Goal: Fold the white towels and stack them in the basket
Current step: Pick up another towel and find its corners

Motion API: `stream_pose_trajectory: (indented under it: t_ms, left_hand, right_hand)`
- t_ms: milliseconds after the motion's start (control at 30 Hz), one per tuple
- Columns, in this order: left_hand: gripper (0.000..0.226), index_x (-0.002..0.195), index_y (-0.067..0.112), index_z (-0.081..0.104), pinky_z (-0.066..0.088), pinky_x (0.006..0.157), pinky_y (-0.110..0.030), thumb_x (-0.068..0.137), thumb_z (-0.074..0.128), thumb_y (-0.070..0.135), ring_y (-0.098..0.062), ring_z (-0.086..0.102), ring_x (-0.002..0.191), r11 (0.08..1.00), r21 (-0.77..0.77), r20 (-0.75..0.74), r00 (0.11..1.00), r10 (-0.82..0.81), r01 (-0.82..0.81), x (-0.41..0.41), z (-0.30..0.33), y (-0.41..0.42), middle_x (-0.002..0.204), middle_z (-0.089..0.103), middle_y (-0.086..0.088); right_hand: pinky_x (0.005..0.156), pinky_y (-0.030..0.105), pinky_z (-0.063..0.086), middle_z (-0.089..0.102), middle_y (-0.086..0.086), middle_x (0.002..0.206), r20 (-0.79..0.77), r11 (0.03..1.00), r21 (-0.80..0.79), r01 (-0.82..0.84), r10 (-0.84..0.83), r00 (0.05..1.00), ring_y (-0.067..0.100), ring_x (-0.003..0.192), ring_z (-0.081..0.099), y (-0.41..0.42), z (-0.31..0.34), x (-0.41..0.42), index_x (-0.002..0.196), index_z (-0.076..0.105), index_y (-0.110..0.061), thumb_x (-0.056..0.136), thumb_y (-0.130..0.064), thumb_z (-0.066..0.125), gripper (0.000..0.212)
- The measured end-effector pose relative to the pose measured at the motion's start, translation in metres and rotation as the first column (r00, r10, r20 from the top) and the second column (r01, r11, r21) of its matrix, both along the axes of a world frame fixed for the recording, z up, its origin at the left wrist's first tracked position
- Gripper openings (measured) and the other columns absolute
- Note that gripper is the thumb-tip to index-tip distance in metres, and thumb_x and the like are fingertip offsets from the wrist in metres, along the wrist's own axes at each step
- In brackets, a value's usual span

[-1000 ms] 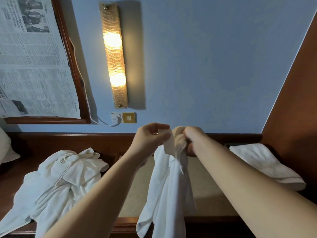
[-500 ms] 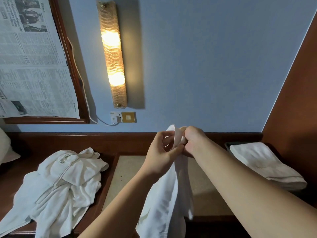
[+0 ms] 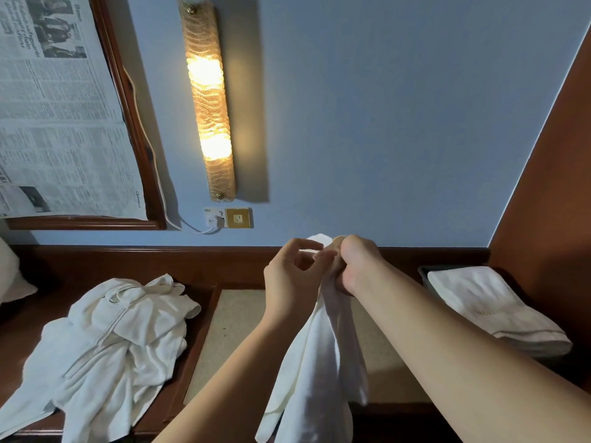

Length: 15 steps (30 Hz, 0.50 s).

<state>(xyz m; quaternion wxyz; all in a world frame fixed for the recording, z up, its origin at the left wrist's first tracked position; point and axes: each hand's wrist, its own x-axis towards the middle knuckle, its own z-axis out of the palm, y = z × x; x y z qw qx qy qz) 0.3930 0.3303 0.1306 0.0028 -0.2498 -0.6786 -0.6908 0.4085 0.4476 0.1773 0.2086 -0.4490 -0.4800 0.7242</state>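
A white towel (image 3: 315,372) hangs bunched in the air in front of me, over the wooden counter. My right hand (image 3: 355,266) grips its top edge in a fist. Right beside it, my left hand (image 3: 292,276) has curled fingers pinching the same top edge. A heap of crumpled white towels (image 3: 105,346) lies on the counter at the left. At the far right a folded white towel (image 3: 492,310) lies in the dark basket (image 3: 427,272), of which only a corner of the rim shows.
The dark wooden counter (image 3: 198,266) has a beige inset mat (image 3: 236,321) in the middle. A lit wall lamp (image 3: 208,100), a wall socket (image 3: 228,218) and a framed newspaper (image 3: 60,116) hang on the blue wall. A brown wall panel (image 3: 556,193) closes off the right side.
My left hand has slid along the towel's top edge to close up against my right hand. The hanging towel has swung a little to the right.
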Motion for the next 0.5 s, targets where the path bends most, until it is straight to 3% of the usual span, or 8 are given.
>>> stream_pose_trajectory:
  t_ms: [100, 200, 300, 433, 500]
  left_hand:
    - [0.004, 0.093, 0.03, 0.077, 0.054, 0.067, -0.023, 0.091, 0.079, 0.032, -0.004, 0.07, 0.072, 0.998, -0.038, -0.063, 0.997, -0.043, 0.041, 0.006, -0.003, 0.002, 0.079, 0.076, 0.013]
    - [0.01, 0.099, 0.031, 0.078, 0.055, 0.074, -0.02, 0.096, 0.073, 0.023, -0.004, 0.071, 0.084, 0.994, -0.107, -0.172, 0.984, -0.045, 0.027, 0.006, -0.011, 0.004, 0.087, 0.076, 0.017]
    - [0.014, 0.105, 0.027, 0.081, 0.055, 0.079, -0.018, 0.097, 0.072, 0.018, -0.002, 0.072, 0.09, 0.993, -0.12, -0.287, 0.957, -0.036, 0.001, 0.009, -0.016, 0.009, 0.094, 0.077, 0.014]
    - [0.015, 0.107, 0.02, 0.08, 0.059, 0.082, -0.025, 0.093, 0.075, 0.02, -0.006, 0.073, 0.09, 0.996, -0.079, -0.367, 0.928, -0.059, 0.032, 0.009, -0.018, 0.01, 0.097, 0.076, 0.011]
    - [0.013, 0.103, 0.023, 0.081, 0.06, 0.081, -0.029, 0.091, 0.076, 0.022, -0.008, 0.072, 0.087, 0.995, -0.101, -0.41, 0.91, -0.06, 0.021, 0.006, -0.019, 0.012, 0.094, 0.075, 0.013]
  right_hand:
    - [0.059, 0.028, 0.047, 0.049, 0.008, 0.065, -0.013, 1.0, -0.007, 0.012, -0.012, 1.0, 0.027, 0.058, 0.049, 0.001, 0.0, 0.0, 0.068, 0.054, -0.005, 0.08, 0.011, 0.04, 0.025]
    - [0.051, 0.027, 0.034, 0.04, 0.007, 0.061, 0.02, 1.0, -0.007, 0.013, -0.013, 1.0, 0.025, 0.055, 0.037, 0.006, 0.0, 0.003, 0.067, 0.046, -0.005, 0.079, 0.011, 0.039, 0.021]
    - [0.056, 0.029, 0.042, 0.047, 0.009, 0.063, 0.029, 1.0, 0.004, 0.007, -0.007, 1.0, 0.027, 0.056, 0.043, 0.009, -0.002, 0.002, 0.075, 0.053, -0.003, 0.08, 0.01, 0.041, 0.019]
    - [0.084, 0.033, 0.054, 0.053, 0.012, 0.078, 0.078, 0.999, 0.029, -0.029, 0.027, 0.997, 0.029, 0.079, 0.054, 0.015, -0.004, 0.0, 0.085, 0.056, -0.002, 0.093, 0.004, 0.042, 0.017]
    - [0.076, 0.026, 0.055, 0.051, 0.011, 0.078, 0.052, 0.998, 0.031, -0.052, 0.051, 0.997, 0.029, 0.079, 0.054, 0.017, -0.003, 0.003, 0.084, 0.052, -0.003, 0.098, 0.0, 0.041, 0.018]
